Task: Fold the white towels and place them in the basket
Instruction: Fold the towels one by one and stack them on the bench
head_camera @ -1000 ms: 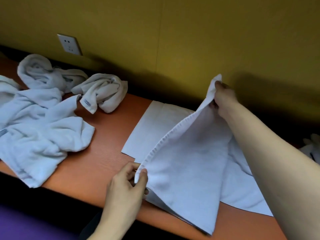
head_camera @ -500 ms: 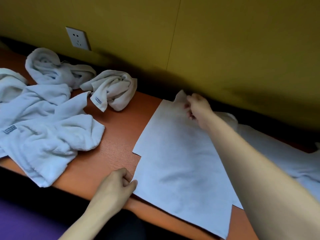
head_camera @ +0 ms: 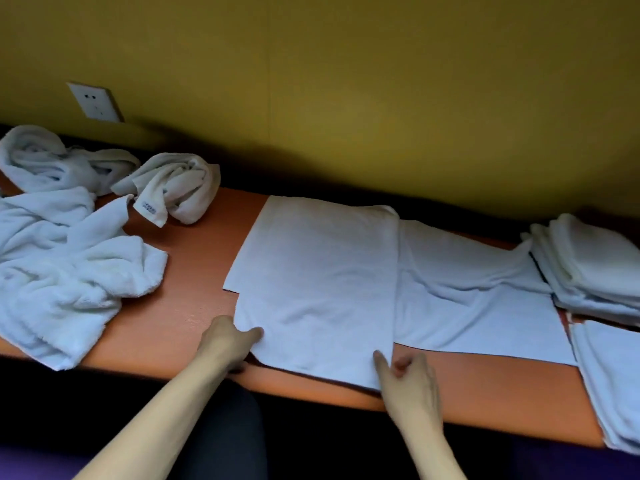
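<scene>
Here, a white towel [head_camera: 322, 289] is lying flat on the orange desk [head_camera: 180, 306], its left part doubled over. The left hand [head_camera: 225, 341] is pressing loose fingers on its near-left edge; the right hand [head_camera: 408, 379] is resting half-curled at the near-right corner, gripping nothing. Crumpled towels [head_camera: 69, 271] are sitting left, folded towels [head_camera: 588, 268] right.

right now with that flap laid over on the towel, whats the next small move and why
Probably fold the unfolded right part of the towel leftward over the folded flap. That part lies single-layer and wrinkled on the table, while the flap already lies flat. The right hand rests at the flap's near right corner, close to that part, and the left hand steadies the near left edge.
</scene>
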Tool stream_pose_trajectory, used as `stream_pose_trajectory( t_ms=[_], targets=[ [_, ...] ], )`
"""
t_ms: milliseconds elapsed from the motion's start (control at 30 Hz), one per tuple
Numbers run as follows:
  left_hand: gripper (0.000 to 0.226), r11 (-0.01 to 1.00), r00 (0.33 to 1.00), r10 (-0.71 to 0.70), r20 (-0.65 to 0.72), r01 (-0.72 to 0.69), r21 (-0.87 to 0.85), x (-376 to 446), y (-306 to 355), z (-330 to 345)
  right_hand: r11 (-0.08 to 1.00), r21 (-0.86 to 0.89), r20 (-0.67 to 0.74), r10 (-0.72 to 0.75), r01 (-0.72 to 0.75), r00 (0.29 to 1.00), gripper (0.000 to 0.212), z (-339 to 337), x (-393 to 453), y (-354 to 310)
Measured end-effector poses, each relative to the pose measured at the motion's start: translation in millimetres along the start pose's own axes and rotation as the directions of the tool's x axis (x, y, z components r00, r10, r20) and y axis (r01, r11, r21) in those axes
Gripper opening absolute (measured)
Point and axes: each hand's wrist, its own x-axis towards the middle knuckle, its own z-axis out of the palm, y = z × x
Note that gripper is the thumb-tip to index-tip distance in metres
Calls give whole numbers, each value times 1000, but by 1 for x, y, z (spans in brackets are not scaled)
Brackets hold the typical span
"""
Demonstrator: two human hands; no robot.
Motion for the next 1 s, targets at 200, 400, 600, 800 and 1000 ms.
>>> stream_pose_trajectory(
  t_ms=[200, 400, 600, 800, 1000],
  targets=[
    [16, 970, 996, 88, 22, -80, -230, -20, -2, -1, 991, 121, 89, -66, 55, 994, 21, -3, -21, -2],
    [29, 884, 984, 177, 8, -155, -440, -82, -19, -17, 946, 321, 86, -84, 52, 993, 12, -33, -58, 12],
    [49, 874, 967, 223, -122, -254, -415, -148, -56, -21, 890, 447, 68, -130, 86, 989, 21, -63, -111, 42],
    [25, 871, 899, 408, -159, -435, -229, -180, -66, -26, 802, 590, 90, -175, 89, 980, 15, -82, -135, 58],
    [53, 851, 868, 496, 2, -486, -197, -186, -63, -35, 680, 733, 124, -178, 31, 976, 12, -95, -124, 43]
  ],
)
